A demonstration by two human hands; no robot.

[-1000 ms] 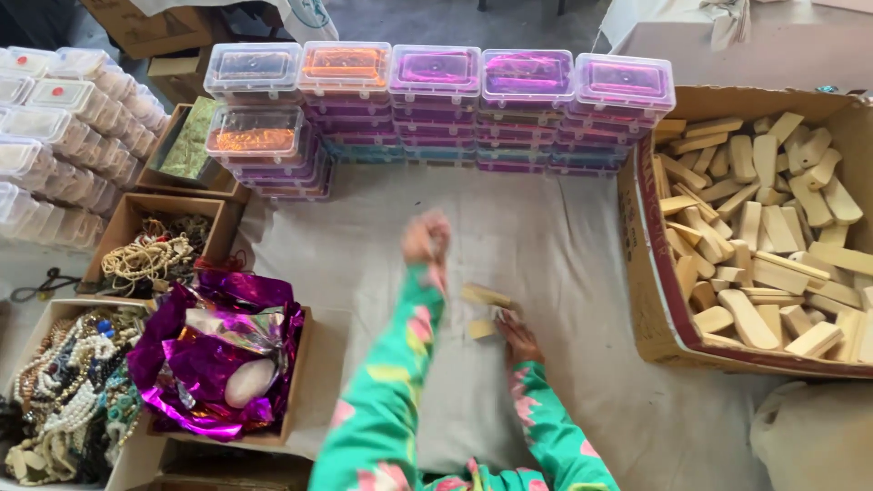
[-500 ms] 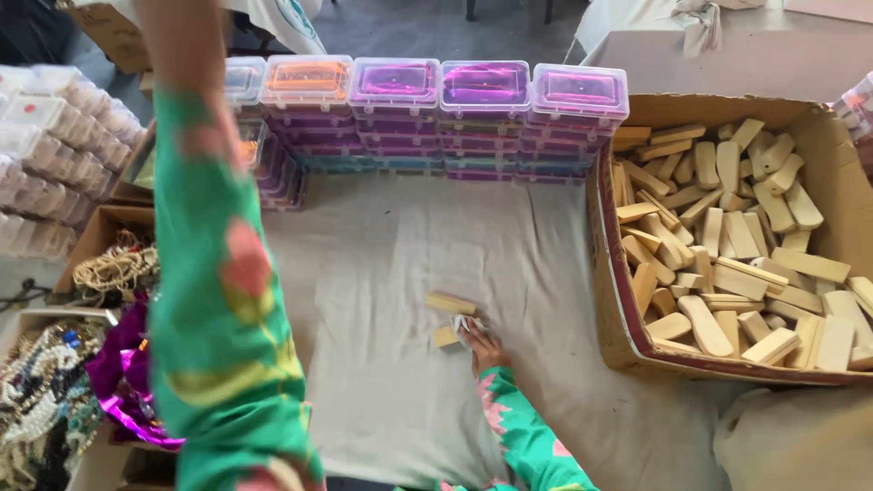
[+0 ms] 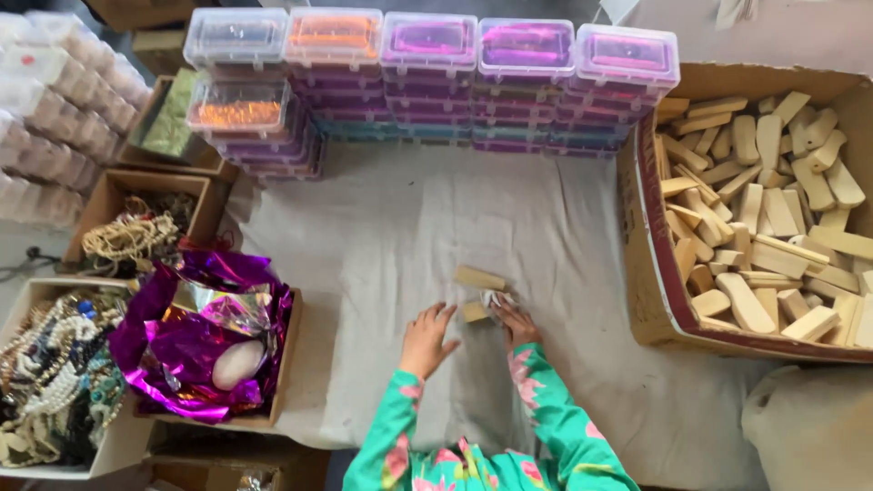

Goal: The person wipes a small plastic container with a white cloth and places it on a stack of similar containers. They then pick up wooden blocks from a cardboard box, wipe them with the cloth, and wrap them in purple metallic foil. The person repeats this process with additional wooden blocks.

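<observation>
My left hand (image 3: 427,340) rests flat on the white cloth (image 3: 382,227) with its fingers spread, just left of a small wooden piece (image 3: 474,312). My right hand (image 3: 515,322) lies next to that piece, with its fingers on a small crumpled white scrap (image 3: 496,298). A longer wooden block (image 3: 479,278) lies flat on the cloth just above both hands. Both sleeves are green with a pink flower print.
A big cardboard box of wooden blocks (image 3: 764,200) stands at the right. Stacked clear plastic cases (image 3: 427,73) line the back. At the left are boxes with purple foil (image 3: 205,336), bead necklaces (image 3: 50,382) and more beads (image 3: 132,236).
My left arm, raised high at the left half a second ago, has come down onto the cloth next to the small wooden piece. My right hand has stayed by the pieces.
</observation>
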